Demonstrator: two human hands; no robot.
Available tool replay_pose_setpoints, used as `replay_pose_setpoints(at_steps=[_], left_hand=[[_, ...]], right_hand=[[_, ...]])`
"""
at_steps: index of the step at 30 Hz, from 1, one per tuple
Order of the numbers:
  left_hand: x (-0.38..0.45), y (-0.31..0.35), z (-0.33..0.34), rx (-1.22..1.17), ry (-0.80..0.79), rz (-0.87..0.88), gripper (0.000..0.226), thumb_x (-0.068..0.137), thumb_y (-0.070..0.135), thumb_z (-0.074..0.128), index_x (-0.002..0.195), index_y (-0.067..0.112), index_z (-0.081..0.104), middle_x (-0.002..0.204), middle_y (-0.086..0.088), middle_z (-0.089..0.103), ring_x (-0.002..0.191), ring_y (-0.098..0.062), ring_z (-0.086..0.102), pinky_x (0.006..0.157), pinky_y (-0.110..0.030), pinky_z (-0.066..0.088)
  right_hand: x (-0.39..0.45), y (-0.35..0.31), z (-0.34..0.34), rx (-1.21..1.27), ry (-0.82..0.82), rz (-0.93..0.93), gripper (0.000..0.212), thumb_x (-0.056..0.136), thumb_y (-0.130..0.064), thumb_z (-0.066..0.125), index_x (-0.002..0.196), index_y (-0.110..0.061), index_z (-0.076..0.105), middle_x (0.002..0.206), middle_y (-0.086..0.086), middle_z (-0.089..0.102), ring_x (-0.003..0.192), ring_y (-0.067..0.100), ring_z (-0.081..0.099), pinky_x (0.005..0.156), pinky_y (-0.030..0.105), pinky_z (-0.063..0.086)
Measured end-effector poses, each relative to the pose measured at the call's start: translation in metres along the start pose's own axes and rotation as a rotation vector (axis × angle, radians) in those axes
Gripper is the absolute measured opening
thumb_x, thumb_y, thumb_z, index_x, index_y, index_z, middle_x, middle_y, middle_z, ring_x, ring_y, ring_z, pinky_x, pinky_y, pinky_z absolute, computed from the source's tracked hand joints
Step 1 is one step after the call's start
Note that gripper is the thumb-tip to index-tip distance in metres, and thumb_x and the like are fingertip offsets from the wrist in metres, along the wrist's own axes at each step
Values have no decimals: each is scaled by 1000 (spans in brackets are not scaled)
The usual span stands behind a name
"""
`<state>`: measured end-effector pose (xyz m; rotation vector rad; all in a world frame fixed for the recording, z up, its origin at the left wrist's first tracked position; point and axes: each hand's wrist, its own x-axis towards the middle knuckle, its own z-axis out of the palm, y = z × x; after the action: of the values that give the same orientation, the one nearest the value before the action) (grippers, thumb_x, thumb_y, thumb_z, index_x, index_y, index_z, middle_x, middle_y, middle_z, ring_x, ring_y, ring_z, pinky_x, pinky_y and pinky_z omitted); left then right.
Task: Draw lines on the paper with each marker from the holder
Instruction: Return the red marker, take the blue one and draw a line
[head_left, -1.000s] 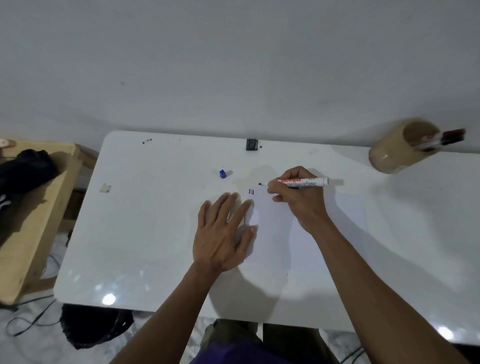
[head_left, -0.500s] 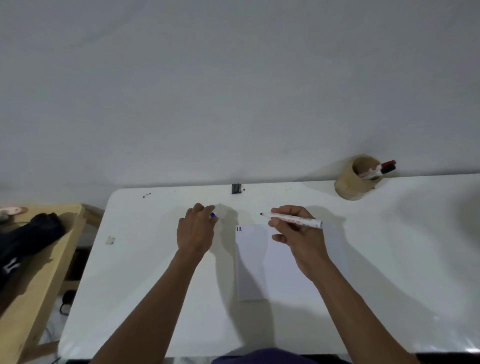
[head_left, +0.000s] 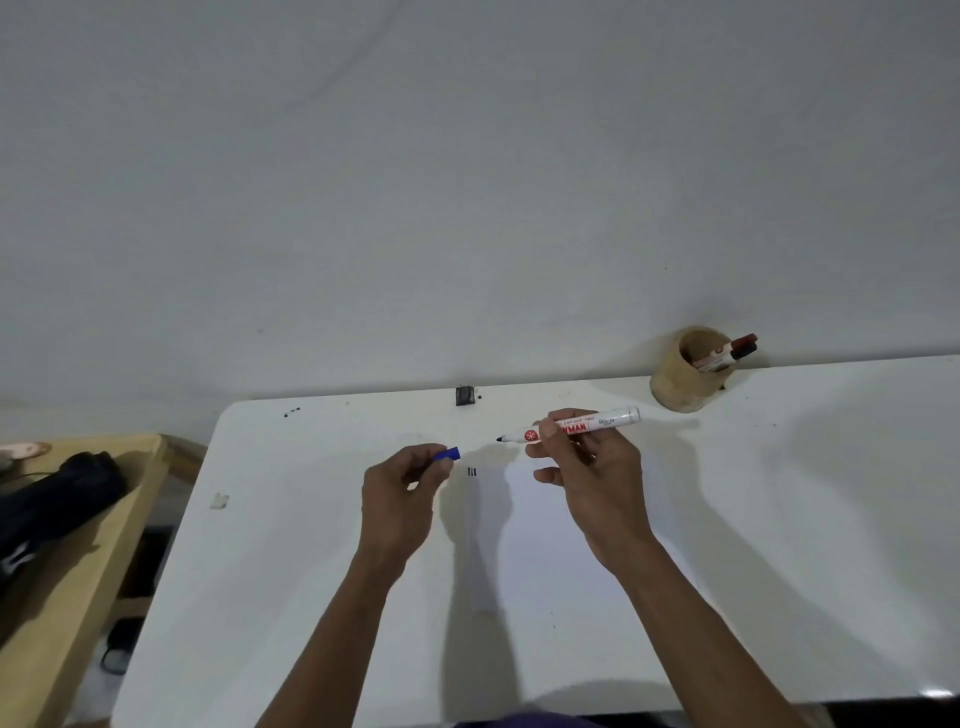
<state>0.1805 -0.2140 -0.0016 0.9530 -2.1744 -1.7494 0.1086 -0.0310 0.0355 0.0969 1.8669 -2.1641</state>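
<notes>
My right hand (head_left: 587, 473) grips an uncapped white marker (head_left: 602, 422) held level above the table, its dark tip pointing left. My left hand (head_left: 402, 493) holds the blue cap (head_left: 448, 454) between its fingertips, a short gap left of the marker tip. A white sheet of paper (head_left: 540, 551) lies on the white table (head_left: 270, 571) under both hands, with short lines (head_left: 471, 472) drawn near its top left corner. The wooden holder (head_left: 680, 384) stands at the back right with two markers (head_left: 727, 353) leaning out of it.
A small black object (head_left: 465, 395) sits at the table's back edge by the wall. A small pale scrap (head_left: 219, 500) lies near the left edge. Left of the table stands a wooden bench (head_left: 57, 613) with a black bag (head_left: 52, 499) on it.
My left hand left the paper, reached to the blue cap on the table and picked it up. My right hand lifted the marker off the paper. The camera tilted up.
</notes>
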Motion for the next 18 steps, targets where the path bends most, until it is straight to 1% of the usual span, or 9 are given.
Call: replay_pose_setpoints(at_steps=[2, 4, 7, 10, 15, 18], left_hand=[[-19, 4, -1, -107, -12, 7, 11, 91, 11, 71, 94, 19, 77, 79, 14, 76, 73, -3, 65, 67, -25, 55], [-34, 7, -3, -193, -16, 4, 11, 91, 12, 71, 95, 19, 77, 80, 14, 75, 75, -4, 65, 70, -27, 57], [-53, 6, -7, -265, -41, -7, 10, 91, 13, 71, 95, 20, 77, 82, 14, 75, 77, -6, 65, 75, -32, 57], [-67, 5, -12, -302, -68, -24, 11, 90, 14, 71, 96, 21, 78, 85, 11, 76, 78, -8, 65, 81, -39, 57], [-80, 3, -17, -286, -120, -14, 17, 90, 12, 71, 93, 27, 79, 84, 3, 75, 77, -11, 61, 84, -47, 55], [-83, 5, -17, -300, -141, -11, 19, 91, 12, 70, 91, 28, 79, 85, 7, 76, 79, -9, 64, 84, -46, 56]], right_hand=[[-11, -7, 5, -45, -13, -50, 8, 97, -16, 68, 100, -9, 68, 86, 1, 81, 76, 11, 75, 61, 24, 59], [-22, -11, 9, -80, -26, -80, 10, 96, -17, 68, 99, -8, 69, 86, 0, 81, 75, 10, 74, 60, 21, 58], [-40, -10, 12, -128, -33, -98, 11, 95, -17, 70, 99, -7, 70, 84, -3, 80, 73, 8, 73, 60, 21, 58], [-56, -4, 14, -163, -42, -100, 11, 95, -18, 70, 97, -7, 71, 82, -3, 80, 74, 9, 73, 60, 21, 58], [-73, 2, 17, -180, -54, -87, 6, 95, -17, 70, 95, -11, 71, 84, -3, 81, 76, 11, 74, 60, 21, 58], [-76, 3, 16, -175, -42, -75, 8, 95, -18, 70, 98, -10, 71, 84, -2, 81, 76, 11, 74, 60, 21, 57]])
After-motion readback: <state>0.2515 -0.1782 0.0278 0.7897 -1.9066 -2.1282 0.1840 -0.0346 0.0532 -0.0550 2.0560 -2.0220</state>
